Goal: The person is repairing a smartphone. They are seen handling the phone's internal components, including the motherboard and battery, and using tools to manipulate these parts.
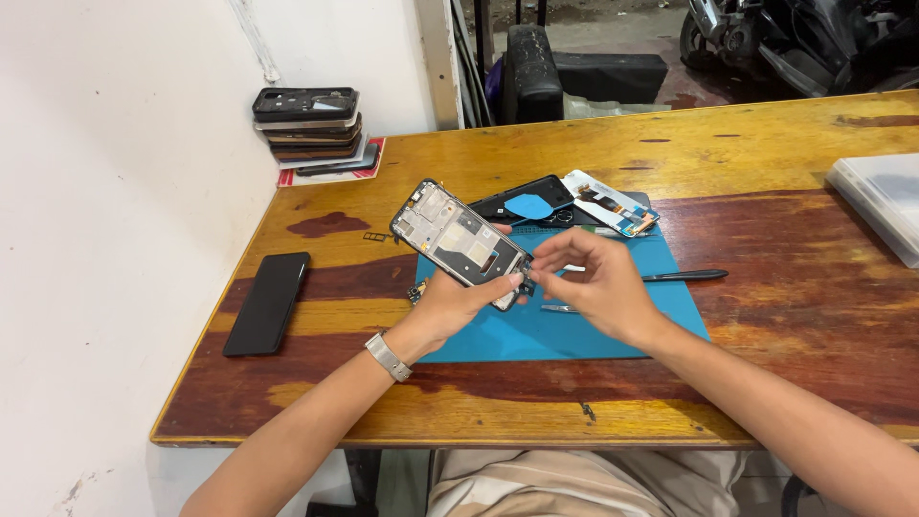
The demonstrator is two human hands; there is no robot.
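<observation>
Your left hand [458,304], wristband on, grips the opened phone [460,243] from below, holding it tilted above the blue mat [574,335]; your right hand [595,284] pinches a tiny part at the phone's lower end; a dark pen-like tool [683,276] lies on the mat's right side; a black phone [267,303] rests near the bench's left edge; a phone stack [308,124] fills the far left corner.

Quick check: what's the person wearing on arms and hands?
Both forearms are bare, no sleeves in view. No gloves on the left hand or the right hand. The left wrist carries a silver-grey watch band; no rings visible.
</observation>
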